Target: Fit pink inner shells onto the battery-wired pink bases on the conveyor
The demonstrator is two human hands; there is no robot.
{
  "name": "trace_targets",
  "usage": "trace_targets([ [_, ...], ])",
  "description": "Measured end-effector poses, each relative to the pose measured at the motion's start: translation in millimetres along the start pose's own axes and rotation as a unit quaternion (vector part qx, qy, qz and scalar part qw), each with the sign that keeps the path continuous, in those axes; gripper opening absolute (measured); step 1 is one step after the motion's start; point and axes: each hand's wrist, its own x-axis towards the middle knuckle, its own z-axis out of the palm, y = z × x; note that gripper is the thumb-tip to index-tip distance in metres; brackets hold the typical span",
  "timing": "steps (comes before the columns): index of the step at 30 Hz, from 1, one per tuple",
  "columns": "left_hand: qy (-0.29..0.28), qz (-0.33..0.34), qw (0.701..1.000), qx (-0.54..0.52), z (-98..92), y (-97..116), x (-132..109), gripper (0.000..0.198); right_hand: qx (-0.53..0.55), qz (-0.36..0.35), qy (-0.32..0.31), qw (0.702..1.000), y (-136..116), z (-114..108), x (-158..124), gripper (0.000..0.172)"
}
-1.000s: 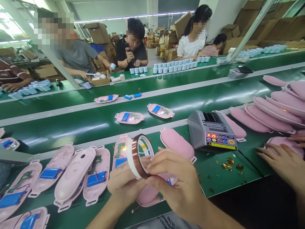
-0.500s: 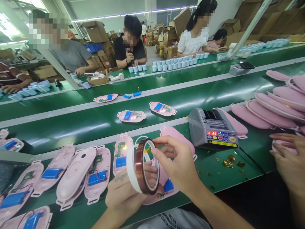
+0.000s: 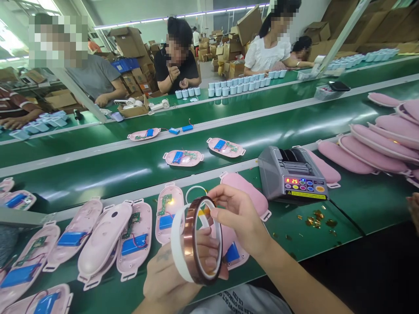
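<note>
My left hand (image 3: 173,279) grips a roll of brown tape (image 3: 191,237) on a white core, fingers passing through its hole. My right hand (image 3: 238,216) pinches at the top rim of the roll, where the tape's free end lies. Under both hands sits an open pink shell half (image 3: 234,253) with a blue battery inside. Left of it lie several more pink shell halves (image 3: 134,237) with blue batteries and green boards, all on the green bench (image 3: 314,244).
A grey tape dispenser (image 3: 293,176) stands right of my hands, with gold tape scraps (image 3: 314,220) in front. Stacked pink covers (image 3: 376,150) fill the right. The conveyor (image 3: 131,172) carries three open shells. Several people work across it. Another person's fingers (image 3: 414,207) show at the right edge.
The roll has dropped lower and turned more face-on. My right hand moved from wrapping the roll to pinching its top rim. The other person's hand on the right has withdrawn.
</note>
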Motion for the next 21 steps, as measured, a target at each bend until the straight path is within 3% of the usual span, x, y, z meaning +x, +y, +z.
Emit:
trace_targets([
  [3, 0.005, 0.176, 0.981, 0.083, 3.1, 5, 8, 0.029, 0.043, 0.039, -0.039, 0.998, 0, -1, 3, 0.02],
  [6, 0.009, 0.224, 0.969, 0.099, 5.7, 13, 21, 0.022, 0.031, 0.054, -0.033, 0.998, 1, 0, 4, 0.02],
  [10, -0.011, 0.19, 0.975, 0.119, 4.2, 22, 29, 0.019, -0.005, 0.045, 0.002, 0.999, 5, 4, 2, 0.023],
  [13, -0.031, 0.126, 0.986, 0.1, 2.4, 21, 23, 0.016, 0.002, 0.049, 0.001, 0.999, 9, 5, 1, 0.023],
  [16, -0.015, 0.07, 0.996, 0.052, 2.7, 16, 15, 0.014, 0.017, 0.052, -0.005, 0.998, 12, 4, 0, 0.021],
  [18, 0.011, 0.082, 0.996, 0.033, 3.5, 13, 12, 0.017, 0.009, 0.037, 0.012, 0.999, 12, 3, -1, 0.02],
  [21, -0.002, 0.103, 0.993, 0.052, 3.5, 12, 11, 0.022, 0.008, 0.03, 0.022, 0.999, 10, 2, -1, 0.019],
])
